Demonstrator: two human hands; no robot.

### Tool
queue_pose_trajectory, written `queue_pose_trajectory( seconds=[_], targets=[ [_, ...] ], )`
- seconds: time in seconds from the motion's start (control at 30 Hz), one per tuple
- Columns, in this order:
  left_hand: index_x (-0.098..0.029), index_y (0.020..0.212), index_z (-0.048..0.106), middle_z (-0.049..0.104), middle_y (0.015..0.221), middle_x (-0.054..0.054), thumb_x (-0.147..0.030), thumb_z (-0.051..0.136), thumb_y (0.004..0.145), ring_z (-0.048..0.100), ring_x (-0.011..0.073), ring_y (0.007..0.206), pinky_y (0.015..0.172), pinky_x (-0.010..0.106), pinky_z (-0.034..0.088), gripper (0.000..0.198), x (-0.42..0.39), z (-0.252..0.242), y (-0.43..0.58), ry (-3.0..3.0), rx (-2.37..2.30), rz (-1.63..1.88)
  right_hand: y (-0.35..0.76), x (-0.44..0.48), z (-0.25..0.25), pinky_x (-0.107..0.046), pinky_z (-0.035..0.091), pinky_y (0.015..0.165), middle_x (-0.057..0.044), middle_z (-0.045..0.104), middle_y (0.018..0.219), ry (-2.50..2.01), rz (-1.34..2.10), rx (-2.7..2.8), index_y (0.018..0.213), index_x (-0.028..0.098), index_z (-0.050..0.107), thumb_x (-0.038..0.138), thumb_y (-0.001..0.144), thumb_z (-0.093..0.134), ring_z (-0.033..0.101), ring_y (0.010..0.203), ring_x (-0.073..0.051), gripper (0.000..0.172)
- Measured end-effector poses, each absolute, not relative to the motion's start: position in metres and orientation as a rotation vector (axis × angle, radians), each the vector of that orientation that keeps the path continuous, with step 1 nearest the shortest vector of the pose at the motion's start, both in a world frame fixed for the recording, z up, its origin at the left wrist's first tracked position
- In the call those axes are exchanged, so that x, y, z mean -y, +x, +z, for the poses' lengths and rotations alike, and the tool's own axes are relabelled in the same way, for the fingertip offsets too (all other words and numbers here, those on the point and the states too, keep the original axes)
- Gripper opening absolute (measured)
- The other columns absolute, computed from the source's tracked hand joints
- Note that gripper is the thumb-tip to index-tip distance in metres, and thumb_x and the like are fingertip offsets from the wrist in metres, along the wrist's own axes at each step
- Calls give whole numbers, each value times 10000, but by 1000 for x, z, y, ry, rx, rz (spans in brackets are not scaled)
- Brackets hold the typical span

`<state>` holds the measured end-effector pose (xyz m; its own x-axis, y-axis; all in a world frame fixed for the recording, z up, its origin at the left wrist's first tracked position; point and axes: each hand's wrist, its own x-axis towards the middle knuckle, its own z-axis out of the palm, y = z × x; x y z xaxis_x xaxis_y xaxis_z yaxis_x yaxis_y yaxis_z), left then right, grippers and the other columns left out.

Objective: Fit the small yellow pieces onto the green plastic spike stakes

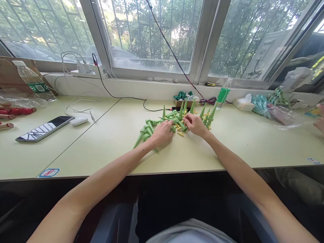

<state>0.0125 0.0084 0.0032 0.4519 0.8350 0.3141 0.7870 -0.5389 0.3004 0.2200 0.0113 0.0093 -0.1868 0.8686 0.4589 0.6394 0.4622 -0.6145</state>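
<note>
Several green cone-shaped spikes [139,139] lie in a heap on the pale table [192,155], while others stand upright toward the back and right. Small yellow pieces [180,134] are scattered among them in the middle. My left hand [163,133] is at the heap with its fingers curled; what they grip, if anything, is hidden. To its right, my right hand [194,124] is pinched over the yellow pieces, near the upright spikes [212,116]. Whatever is between its fingertips is too small to make out.
At left lie a phone [45,129], a white case [78,121] and red-ended items [22,110]. Behind the spikes are a small box [183,103], cables and a green-labelled bottle [223,94]. Tissues [244,103], plastic bags and another person's hand [320,119] are at right.
</note>
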Motion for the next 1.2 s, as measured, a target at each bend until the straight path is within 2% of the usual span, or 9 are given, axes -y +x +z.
queue_pose_trajectory(
  seconds=[0.23, 0.47, 0.67, 0.83, 0.93, 1.03, 1.1, 1.2],
  targets=[
    [-172, 1107, 632, 658, 1135, 145, -213, 552, 847, 638, 296, 1017, 846, 391, 498, 275, -9, -2, 12, 2569, -1390, 615, 219, -9, 11, -297, 431, 630, -25, 625, 664, -1252, 385, 1934, 798, 216, 514, 421, 956, 470, 523, 574, -157, 262],
    [-167, 1158, 606, 648, 1165, 131, -368, 583, 883, 628, 301, 1050, 886, 404, 489, 342, -8, -6, 13, 2609, -1306, 609, 219, -10, 11, -292, 421, 629, -24, 613, 661, -1248, 346, 1947, 781, 217, 516, 447, 950, 475, 512, 580, -154, 289],
    [-162, 1065, 639, 639, 1052, 96, -342, 600, 873, 628, 246, 962, 848, 365, 499, 265, -4, -2, 15, 2561, -1203, 749, 219, -10, 11, -292, 415, 635, -20, 608, 661, -1244, 336, 1959, 776, 216, 512, 428, 950, 474, 501, 579, -152, 278],
    [-167, 1047, 674, 634, 1038, 71, -376, 592, 907, 614, 150, 755, 804, 328, 527, 265, -3, 0, 19, 2467, -1051, 933, 217, -8, 13, -295, 418, 635, -24, 609, 659, -1239, 345, 1956, 776, 215, 517, 420, 948, 473, 506, 583, -157, 270],
    [-167, 983, 692, 644, 1045, 79, -398, 529, 961, 626, 156, 796, 795, 321, 541, 284, -4, 0, 20, 2435, -1010, 1026, 217, -8, 13, -295, 421, 637, -26, 611, 659, -1234, 342, 1952, 775, 213, 523, 422, 946, 472, 513, 590, -159, 275],
    [-171, 986, 693, 648, 1131, 100, -293, 509, 970, 651, 186, 933, 850, 334, 551, 221, -5, 1, 20, 2427, -1021, 1096, 218, -9, 12, -296, 421, 634, -29, 615, 664, -1237, 340, 1955, 774, 213, 527, 431, 943, 475, 514, 592, -160, 280],
    [-178, 1053, 681, 624, 1269, 112, -236, 535, 944, 652, 203, 1022, 893, 349, 551, 192, -5, 1, 18, 2430, -1036, 1123, 218, -10, 11, -297, 420, 634, -29, 615, 664, -1235, 341, 1957, 771, 216, 521, 432, 941, 478, 513, 590, -160, 279],
    [-201, 1198, 635, 532, 1454, 125, -212, 583, 905, 666, 197, 986, 912, 373, 553, 298, -4, 2, 17, 2435, -1080, 1102, 219, -10, 11, -297, 416, 636, -26, 615, 661, -1231, 340, 1956, 766, 217, 508, 421, 939, 482, 512, 584, -157, 269]
  ],
)
